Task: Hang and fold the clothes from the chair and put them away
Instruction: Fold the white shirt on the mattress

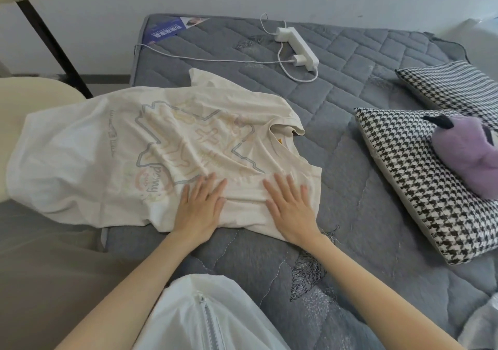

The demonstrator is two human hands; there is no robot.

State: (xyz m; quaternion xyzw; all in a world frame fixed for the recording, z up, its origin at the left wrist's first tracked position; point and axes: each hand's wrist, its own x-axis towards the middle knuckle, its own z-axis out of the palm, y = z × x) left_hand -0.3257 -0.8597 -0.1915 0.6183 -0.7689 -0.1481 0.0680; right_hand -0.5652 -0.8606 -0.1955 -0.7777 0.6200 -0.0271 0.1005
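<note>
A cream T-shirt (129, 147) with a pale printed pattern lies spread on the grey quilted mattress (350, 107), its collar to the right and its hem hanging off the left edge. My left hand (199, 206) presses flat on the shirt's near edge with fingers straight. My right hand (292, 206) lies flat beside it, on the near sleeve, fingers spread. Neither hand holds anything.
A white power strip (299, 46) with cables lies at the far side of the mattress. Two houndstooth cushions (420, 188) and a purple plush toy (469, 155) sit at the right. A cream chair (32, 91) stands at the left. A white zipped garment (204, 317) is at the bottom.
</note>
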